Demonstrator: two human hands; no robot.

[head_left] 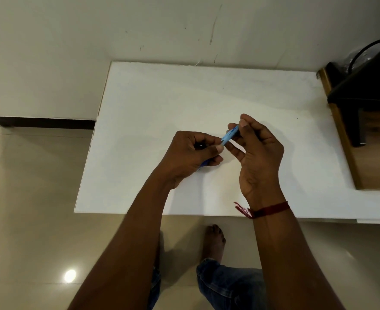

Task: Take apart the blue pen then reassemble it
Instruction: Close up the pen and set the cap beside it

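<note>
From the head camera, both hands are raised over the middle of the white table (pixel 162 97), well in from its edges. The right hand (pixel 260 153), a red thread (pixel 267 209) at its wrist, pinches the upper end of the blue pen (pixel 228 136) between thumb and forefinger. The left hand (pixel 193 153) is curled, its thumb and forefinger closing on the pen's lower end. A darker blue piece (pixel 203 164) peeks from under the left palm. No loose parts lie on the table. Whether the pen is being pulled apart or rejoined cannot be told; the task looks mid-way at most.
</note>
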